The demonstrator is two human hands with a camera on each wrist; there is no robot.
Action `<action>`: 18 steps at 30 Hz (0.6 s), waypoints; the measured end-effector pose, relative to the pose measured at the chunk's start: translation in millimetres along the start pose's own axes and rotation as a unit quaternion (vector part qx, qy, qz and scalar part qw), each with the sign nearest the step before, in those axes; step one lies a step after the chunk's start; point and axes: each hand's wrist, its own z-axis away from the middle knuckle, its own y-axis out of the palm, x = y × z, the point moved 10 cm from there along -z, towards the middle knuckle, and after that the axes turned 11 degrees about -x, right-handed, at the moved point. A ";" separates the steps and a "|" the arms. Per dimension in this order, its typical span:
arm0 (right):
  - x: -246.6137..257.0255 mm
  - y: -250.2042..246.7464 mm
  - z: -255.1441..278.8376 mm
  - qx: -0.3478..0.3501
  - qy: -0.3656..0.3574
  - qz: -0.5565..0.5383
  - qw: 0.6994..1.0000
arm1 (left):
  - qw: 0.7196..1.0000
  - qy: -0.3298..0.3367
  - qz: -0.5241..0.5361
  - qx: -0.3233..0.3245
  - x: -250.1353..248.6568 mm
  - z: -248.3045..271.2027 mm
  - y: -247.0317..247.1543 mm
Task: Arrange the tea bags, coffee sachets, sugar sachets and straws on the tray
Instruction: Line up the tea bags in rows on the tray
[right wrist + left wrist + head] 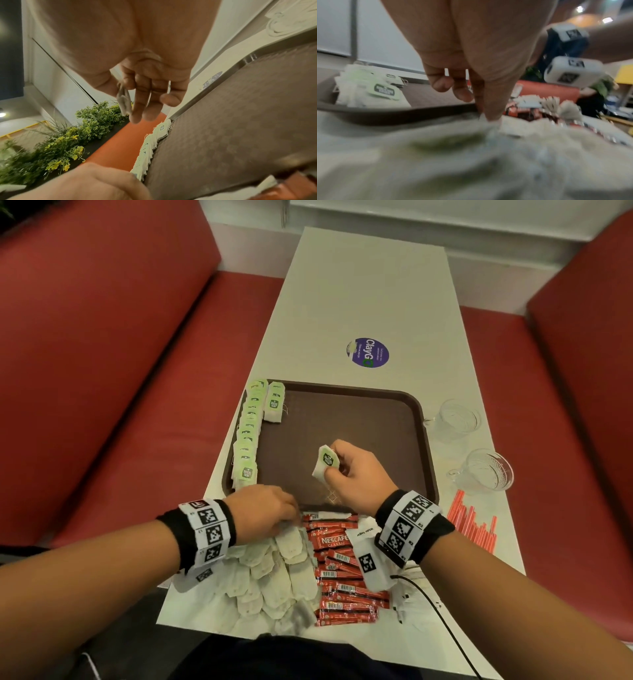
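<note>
Tea bag (pixel 326 463), soft papery square with green tag, pinched in right hand (pixel 356 475) above textured brown tray (pixel 359 419); left hand (pixel 265 510) fingertips pinching loose bag in pile (pixel 270 577) at bench near edge.

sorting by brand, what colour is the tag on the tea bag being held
Green, on the tea bag in the right hand; head view.

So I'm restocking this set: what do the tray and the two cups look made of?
Tray: likely hard plastic, dark brown, matte with a fine woven-pattern texture and a smooth moulded rim. Cups: clear, with cut-pattern facets; glass or clear plastic, can't tell.
</note>
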 end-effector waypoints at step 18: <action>-14.9 19.7 10.1 0.085 0.022 0.055 0.995 | 0.975 -0.083 0.057 -0.200 25.6 -8.5 -73.8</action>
